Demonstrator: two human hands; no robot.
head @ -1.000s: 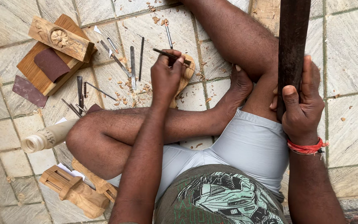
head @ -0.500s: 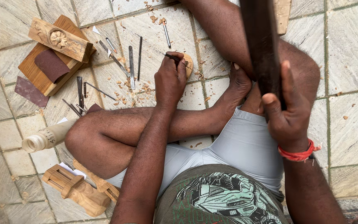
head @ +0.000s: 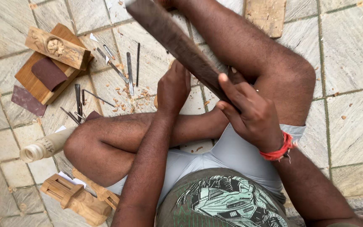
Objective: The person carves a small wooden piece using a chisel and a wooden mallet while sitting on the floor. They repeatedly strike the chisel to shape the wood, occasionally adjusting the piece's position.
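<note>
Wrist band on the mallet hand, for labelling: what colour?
Red-orange thread band on the right hand; head view.

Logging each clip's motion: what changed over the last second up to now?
The right hand swung the dark wooden mallet from upright down and leftward toward the left hand, gripping it throughout. The left hand stayed closed on the floor over the small workpiece, now hidden. The chisels and carved block did not move.

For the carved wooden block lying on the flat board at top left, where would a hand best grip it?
Grip the carved block across its two long plain sides, from above. It lies flat and angled on the board, carved face up, so the sides are free and the carving stays untouched.
</note>
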